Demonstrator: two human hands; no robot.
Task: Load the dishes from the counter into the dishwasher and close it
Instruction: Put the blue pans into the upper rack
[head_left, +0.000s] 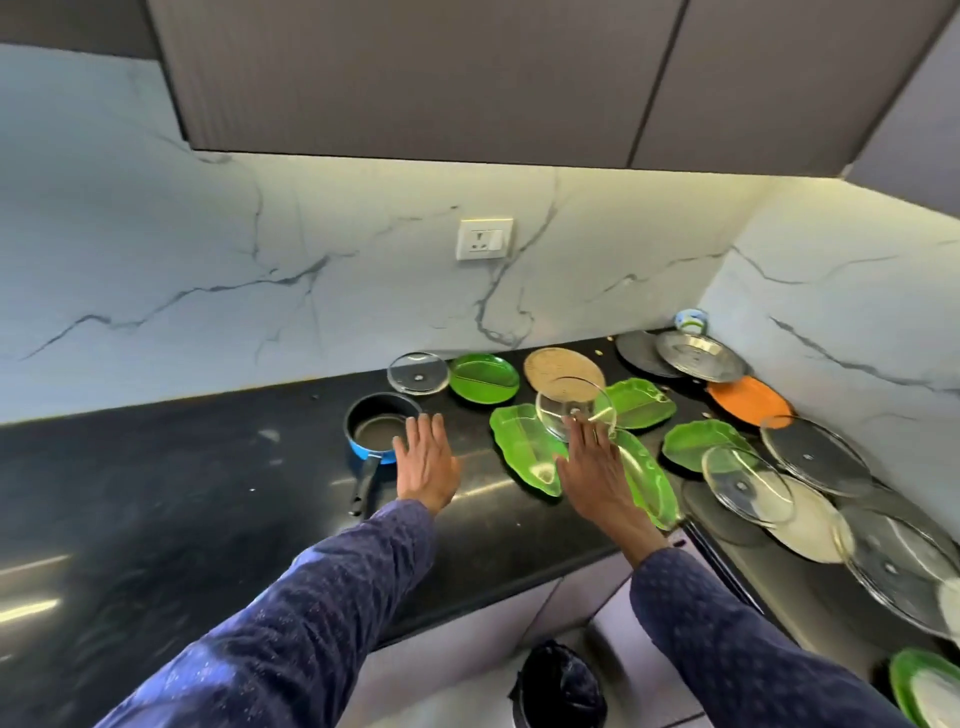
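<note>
Many dishes lie on the black counter (208, 493). A blue pan (382, 428) with a black handle sits left of centre, and my left hand (426, 462) hovers flat and open just to its right, holding nothing. My right hand (592, 462) stretches forward with straight fingers, and its tips reach the lower rim of a tilted glass lid (574, 402). That lid rests over a green leaf-shaped plate (519, 441) and a tan plate (558, 366). Another green leaf plate (649, 480) lies under my right palm. No dishwasher can be made out.
Behind are a glass lid (418, 373) and a round green plate (483, 378). To the right lie more green plates (641, 402), an orange plate (748, 400), a steel plate (698, 356), several glass lids (815, 454) and a white plate (810, 525). A black bin (561, 686) stands on the floor.
</note>
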